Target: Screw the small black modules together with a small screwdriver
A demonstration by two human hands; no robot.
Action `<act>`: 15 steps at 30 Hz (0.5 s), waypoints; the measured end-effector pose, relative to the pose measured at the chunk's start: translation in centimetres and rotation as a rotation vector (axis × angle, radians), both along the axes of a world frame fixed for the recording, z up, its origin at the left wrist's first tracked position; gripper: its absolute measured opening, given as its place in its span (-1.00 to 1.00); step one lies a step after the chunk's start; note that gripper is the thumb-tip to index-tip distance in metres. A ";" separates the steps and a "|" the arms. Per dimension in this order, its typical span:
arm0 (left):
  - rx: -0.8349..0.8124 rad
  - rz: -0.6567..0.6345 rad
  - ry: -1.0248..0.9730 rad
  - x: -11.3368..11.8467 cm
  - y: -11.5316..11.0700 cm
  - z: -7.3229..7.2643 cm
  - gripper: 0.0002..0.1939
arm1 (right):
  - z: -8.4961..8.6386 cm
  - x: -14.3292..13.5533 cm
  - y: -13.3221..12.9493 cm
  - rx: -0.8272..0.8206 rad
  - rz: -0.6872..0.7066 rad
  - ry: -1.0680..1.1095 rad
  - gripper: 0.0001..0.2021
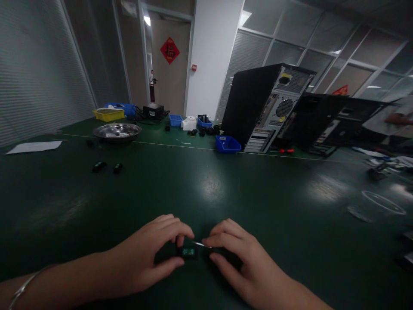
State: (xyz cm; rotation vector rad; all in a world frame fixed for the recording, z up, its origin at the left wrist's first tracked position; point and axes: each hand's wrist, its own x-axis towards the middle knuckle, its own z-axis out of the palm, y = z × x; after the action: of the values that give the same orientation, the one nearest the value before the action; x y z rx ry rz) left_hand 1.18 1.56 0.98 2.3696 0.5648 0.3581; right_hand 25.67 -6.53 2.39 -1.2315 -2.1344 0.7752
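A small black device with a lit green display (pixel 189 251) lies on the dark green table at the lower middle. My left hand (pixel 161 247) holds its left end between thumb and fingers. Just to the right, my right hand (pixel 237 254) pinches a thin tool with a shiny metal tip (pixel 200 244). The tip points left, close above the device's right edge; whether it touches cannot be seen. Two similar small black devices, one (pixel 99 166) and another (pixel 118 168), lie apart from my hands at the left.
Farther back stand a metal bowl (pixel 117 132), a blue bin (pixel 228 144), a yellow tray (pixel 109 114) and a black computer tower (pixel 258 107). White paper (pixel 34 147) lies at the left. A clear round container (pixel 376 206) is at the right, near a person's arm (pixel 400 119).
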 end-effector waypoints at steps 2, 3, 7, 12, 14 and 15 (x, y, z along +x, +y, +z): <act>0.007 -0.005 -0.001 -0.1 0.0 -0.1 -0.71 | 0.0 0.0 0.0 0.012 -0.009 0.044 -0.75; 0.014 -0.009 -0.007 -0.2 0.1 -0.2 -0.75 | 0.0 0.0 0.0 0.018 -0.017 0.066 -0.75; 0.081 -0.005 -0.059 -0.4 0.4 -0.8 -0.86 | -0.2 0.2 0.1 0.043 -0.058 0.121 -0.76; 0.188 -0.096 -0.102 -0.4 0.5 -0.7 -0.51 | -0.5 0.5 -0.1 0.049 -0.090 0.168 -0.77; 0.217 -0.190 -0.042 -0.6 0.4 -0.6 -0.34 | -0.5 0.4 -0.1 0.050 -0.098 0.189 -0.77; 0.226 -0.219 -0.010 -0.6 0.3 -0.5 -0.30 | -0.5 0.4 -0.1 0.048 -0.096 0.196 -0.77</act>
State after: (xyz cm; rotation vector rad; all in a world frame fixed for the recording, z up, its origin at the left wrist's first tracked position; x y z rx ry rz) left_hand 0.56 1.88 0.47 2.6142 0.2662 0.3492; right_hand 26.10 -6.66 1.85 -1.1726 -1.9116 0.7654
